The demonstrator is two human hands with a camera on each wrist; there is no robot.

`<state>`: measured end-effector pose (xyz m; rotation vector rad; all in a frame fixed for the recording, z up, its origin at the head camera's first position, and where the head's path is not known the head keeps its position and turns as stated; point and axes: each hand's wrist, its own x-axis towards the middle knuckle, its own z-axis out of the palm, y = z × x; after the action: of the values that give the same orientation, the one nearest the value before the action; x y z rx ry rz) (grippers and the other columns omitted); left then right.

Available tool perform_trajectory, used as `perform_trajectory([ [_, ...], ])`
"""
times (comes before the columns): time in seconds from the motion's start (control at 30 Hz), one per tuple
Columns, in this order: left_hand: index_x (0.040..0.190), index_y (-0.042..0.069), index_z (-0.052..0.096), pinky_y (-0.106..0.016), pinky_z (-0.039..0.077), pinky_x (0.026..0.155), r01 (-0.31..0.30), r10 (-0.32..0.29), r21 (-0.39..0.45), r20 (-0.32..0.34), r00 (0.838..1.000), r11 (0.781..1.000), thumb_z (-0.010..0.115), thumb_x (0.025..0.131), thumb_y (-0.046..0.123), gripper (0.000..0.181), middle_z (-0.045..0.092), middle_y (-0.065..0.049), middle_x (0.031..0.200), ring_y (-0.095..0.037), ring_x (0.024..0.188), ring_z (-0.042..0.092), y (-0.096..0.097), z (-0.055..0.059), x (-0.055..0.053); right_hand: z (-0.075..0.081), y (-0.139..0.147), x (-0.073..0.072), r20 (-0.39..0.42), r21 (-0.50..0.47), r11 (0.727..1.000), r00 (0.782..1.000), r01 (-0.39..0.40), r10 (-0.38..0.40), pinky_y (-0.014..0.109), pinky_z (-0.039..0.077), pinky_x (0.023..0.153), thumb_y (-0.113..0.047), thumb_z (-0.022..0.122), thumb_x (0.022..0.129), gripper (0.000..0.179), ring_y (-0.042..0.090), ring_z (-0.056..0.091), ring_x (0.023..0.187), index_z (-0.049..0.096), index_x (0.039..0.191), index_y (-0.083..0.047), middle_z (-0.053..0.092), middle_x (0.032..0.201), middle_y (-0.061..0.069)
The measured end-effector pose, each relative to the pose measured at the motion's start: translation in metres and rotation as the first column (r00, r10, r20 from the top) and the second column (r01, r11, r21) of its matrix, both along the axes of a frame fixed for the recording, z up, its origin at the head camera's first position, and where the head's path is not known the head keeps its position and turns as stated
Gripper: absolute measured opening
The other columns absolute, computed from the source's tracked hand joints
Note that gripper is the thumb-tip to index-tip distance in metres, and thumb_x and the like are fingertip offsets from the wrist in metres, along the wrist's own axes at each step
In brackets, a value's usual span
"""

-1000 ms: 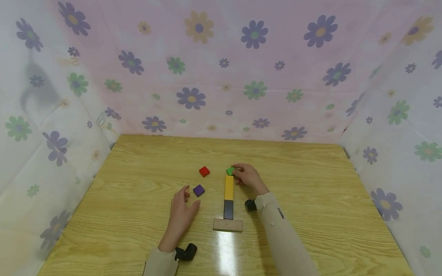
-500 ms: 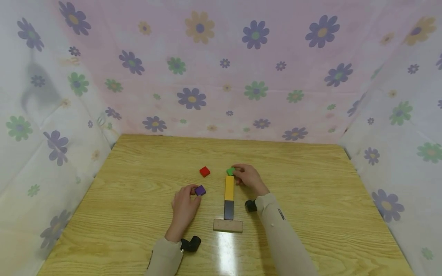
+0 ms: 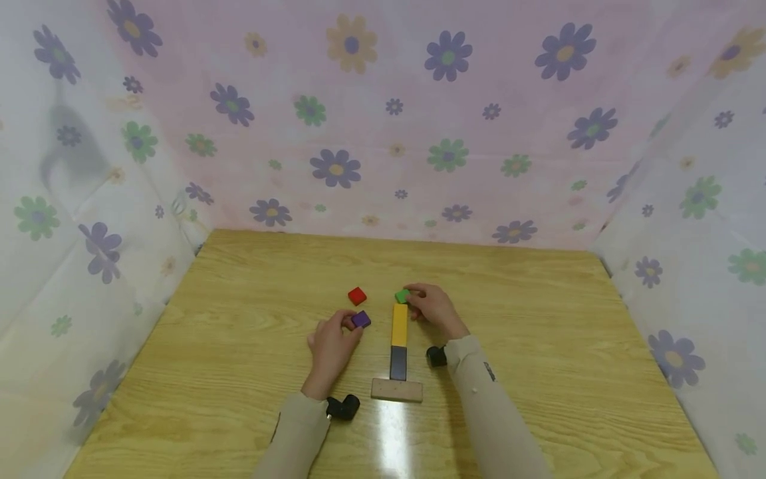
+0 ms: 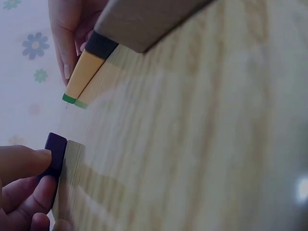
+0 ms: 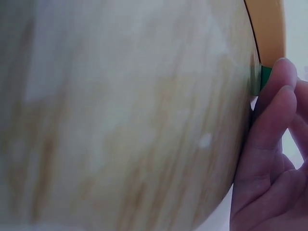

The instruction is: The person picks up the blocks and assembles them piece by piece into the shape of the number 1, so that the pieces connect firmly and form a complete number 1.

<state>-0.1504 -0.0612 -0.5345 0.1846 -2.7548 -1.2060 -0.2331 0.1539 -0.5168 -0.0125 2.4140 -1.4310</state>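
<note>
My left hand [image 3: 332, 342] pinches a purple block [image 3: 361, 319] between thumb and fingers; the left wrist view shows the thumb on the face of the purple block [image 4: 56, 153]. My right hand [image 3: 435, 309] has thumb and fingers at the right side of a small green block [image 3: 401, 296], holding it at the far end of a yellow block [image 3: 399, 324]. A black block [image 3: 397, 362] follows the yellow one, and a tan wooden bar [image 3: 397, 390] lies crosswise at the near end. In the right wrist view the fingers largely cover the green block [image 5: 265, 77].
A red block [image 3: 357, 296] lies on the wood-grain table [image 3: 538, 372], just beyond the purple one. Flower-patterned cloth [image 3: 383, 133] rises behind the table and along both sides. Black wrist devices [image 3: 344, 407] sit at both sleeves.
My left hand has closed its fingers on the purple block and moved it rightward and slightly away from me, toward the yellow block. The right hand stays at the green block.
</note>
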Motion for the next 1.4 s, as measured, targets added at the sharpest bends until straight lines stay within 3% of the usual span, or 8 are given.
perform_trajectory([
  [0.9, 0.104, 0.020, 0.063, -0.042, 0.015, 0.073, 0.020, -0.020, -0.001, 0.008, 1.000, 1.000, 0.066, 0.078, 0.032, 0.028, 0.060, 0.015, 0.074, -0.016, 0.082, 0.045, 0.026, 0.002, -0.038, 0.002, 0.000, -0.001, 0.010, 0.002, 1.000, 1.000, 0.016, -0.016, 0.029, 0.046, 0.053, -0.023, 0.056, 0.088, 0.032, 0.019, 0.057, 0.055, 0.057, 0.120, -0.017, 0.059, 0.068, 0.010],
  [1.4, 0.107, 0.022, 0.062, -0.043, 0.016, 0.074, 0.074, -0.073, -0.018, 0.043, 0.996, 0.997, 0.062, 0.082, 0.036, 0.028, 0.058, 0.015, 0.075, -0.016, 0.081, 0.044, 0.030, 0.005, -0.048, -0.001, 0.000, -0.001, 0.005, -0.004, 1.000, 1.000, 0.012, -0.012, 0.030, 0.046, 0.053, -0.023, 0.055, 0.089, 0.032, 0.020, 0.057, 0.055, 0.056, 0.121, -0.017, 0.059, 0.069, 0.009],
])
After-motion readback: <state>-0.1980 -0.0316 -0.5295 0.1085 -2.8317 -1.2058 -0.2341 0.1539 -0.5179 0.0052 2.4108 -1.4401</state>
